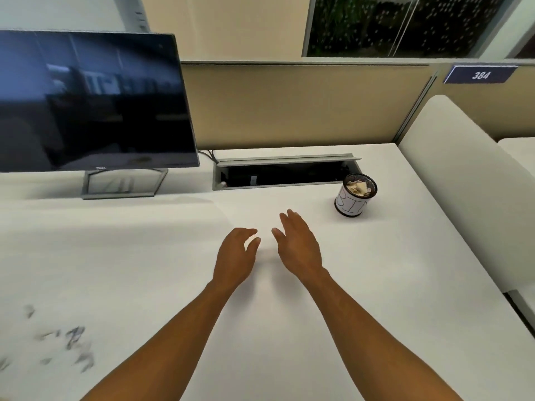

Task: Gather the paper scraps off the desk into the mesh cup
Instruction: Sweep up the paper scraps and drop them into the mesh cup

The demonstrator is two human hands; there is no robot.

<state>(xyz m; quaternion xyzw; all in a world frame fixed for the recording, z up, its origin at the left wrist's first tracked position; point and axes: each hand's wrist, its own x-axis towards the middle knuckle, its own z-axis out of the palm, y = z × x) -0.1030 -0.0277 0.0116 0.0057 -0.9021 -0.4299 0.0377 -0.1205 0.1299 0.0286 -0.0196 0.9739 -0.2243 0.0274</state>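
The black mesh cup point(356, 195) stands on the white desk point(115, 270) at the back right, wrapped in white paper with dark marks. Paper scraps point(358, 187) fill its top. My left hand point(236, 257) and my right hand point(298, 244) hover side by side over the middle of the desk, palms facing each other, fingers spread and holding nothing. Both hands are in front and to the left of the cup, apart from it. Blurred grey marks point(72, 342) show on the desk at the lower left; I cannot tell whether they are scraps.
A dark monitor point(92, 102) on a grey stand occupies the back left. An open cable tray point(283, 173) is sunk into the desk just behind and left of the cup. A beige partition point(304, 105) closes the back, and a white side panel point(463, 157) borders the right.
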